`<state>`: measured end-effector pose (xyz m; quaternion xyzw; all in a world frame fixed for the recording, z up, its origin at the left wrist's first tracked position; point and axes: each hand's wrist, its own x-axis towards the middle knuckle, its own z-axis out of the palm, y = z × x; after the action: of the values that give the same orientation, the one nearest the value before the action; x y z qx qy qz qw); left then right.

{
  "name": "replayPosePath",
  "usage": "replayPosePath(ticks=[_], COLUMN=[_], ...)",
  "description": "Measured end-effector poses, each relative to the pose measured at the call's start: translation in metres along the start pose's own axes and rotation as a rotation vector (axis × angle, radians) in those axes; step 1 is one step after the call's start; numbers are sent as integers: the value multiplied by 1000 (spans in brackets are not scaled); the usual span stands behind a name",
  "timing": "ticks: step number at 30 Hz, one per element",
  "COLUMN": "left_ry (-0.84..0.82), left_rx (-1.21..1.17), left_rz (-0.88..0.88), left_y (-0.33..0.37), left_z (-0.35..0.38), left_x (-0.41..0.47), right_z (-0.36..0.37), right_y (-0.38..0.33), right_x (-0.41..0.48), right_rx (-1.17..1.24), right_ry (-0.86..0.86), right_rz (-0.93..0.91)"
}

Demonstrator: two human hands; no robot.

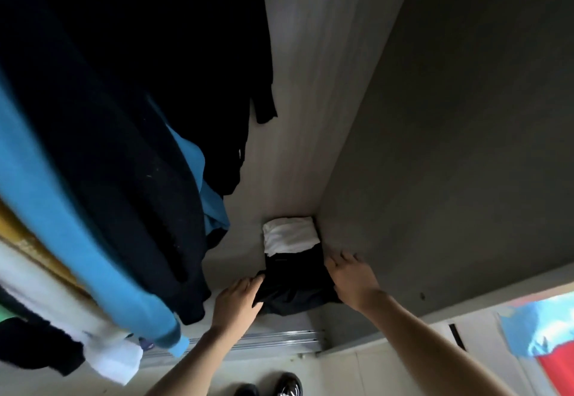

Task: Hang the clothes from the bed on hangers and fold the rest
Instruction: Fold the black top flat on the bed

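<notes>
I look down into a wardrobe. A folded black garment (293, 284) lies on the wardrobe floor (236, 259) in the back right corner, in front of a folded white garment (290, 235). My left hand (237, 301) holds the black garment's left edge, its fingers partly under the cloth. My right hand (352, 279) rests with straight fingers against the garment's right side, next to the wardrobe's side wall (450, 147). Hanging clothes fill the left: a dark coat (108, 147), a blue garment (77, 225) and a black top (248, 54).
A metal sliding-door track (264, 339) runs along the wardrobe's front edge. My shoes (289, 384) stand on the pale floor below it. Blue and red fabric (543, 333) shows at the lower right. White and black garments (111, 361) hang at the lower left.
</notes>
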<state>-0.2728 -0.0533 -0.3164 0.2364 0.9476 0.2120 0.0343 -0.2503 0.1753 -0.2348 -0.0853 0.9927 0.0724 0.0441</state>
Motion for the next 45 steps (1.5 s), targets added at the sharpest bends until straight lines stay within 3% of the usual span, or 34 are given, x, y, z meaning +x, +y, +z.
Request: replayPosePath(ticks=[3,8,14,18,20,24,26,32,41,45], left_ry=[-2,120,345,426,300,-275,-433,-573,-332,-289], left_rx=[7,-7,169,246,236,319,338,311,184,-25], left_rz=[-16,-32,44,44,7,-180,-198,-253,-215,-268], left_y=[-15,-62,-115,-126,-124,-129,-130,-105,-17,32], left_z=[32,138,233,254,263,310,331,302,172,110], left_x=[6,35,95,168,204,222,198,138,118,81], right_z=[44,167,281,303,309,357,373,334,185,122], right_y=[-8,-12,16,56,74,83,75,37,21,11], right_x=[16,68,145,208,225,214,191,146,70,7], right_rx=[97,29,-121,-216,-258,-257,-233,-98,0,9], right_ry=[-29,20,513,615,557,343,267,145,14,-60], right_rz=[47,61,-6,48,107,192,169,184,296,279])
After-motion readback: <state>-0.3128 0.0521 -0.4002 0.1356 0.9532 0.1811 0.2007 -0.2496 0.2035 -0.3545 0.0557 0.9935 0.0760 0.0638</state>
